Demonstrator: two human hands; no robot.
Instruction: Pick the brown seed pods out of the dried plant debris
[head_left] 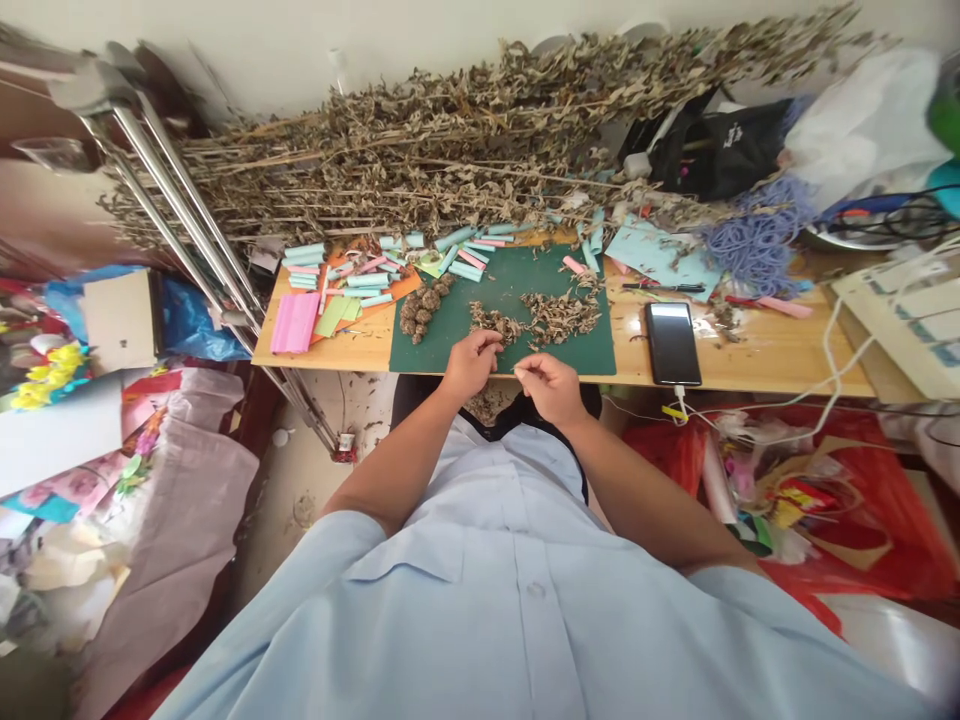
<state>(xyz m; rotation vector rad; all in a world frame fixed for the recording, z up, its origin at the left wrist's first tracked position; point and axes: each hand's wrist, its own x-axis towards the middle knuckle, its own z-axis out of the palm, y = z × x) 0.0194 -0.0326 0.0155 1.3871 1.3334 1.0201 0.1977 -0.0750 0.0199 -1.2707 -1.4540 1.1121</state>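
Green cutting mat (502,290) on a pale wooden table (750,365), with crumbled dried leaves (561,316) in two loose heaps just ahead of the hands. Left hand (471,366) over the mat's near edge, fingers (487,345) curled together, tips almost touching the nearer heap. Right hand (550,388) just beside it, thumb and forefinger (521,369) pinched together, any scrap between them too small to tell. Round dried clumps (420,308) farther left on the mat, near teal paper rolls (367,280). White lettering on a black bag (716,150), too small to read. Open green room toward the mat's far edge; a strip of wood between mat and black smartphone (673,343). Both wrists past the table's near edge.
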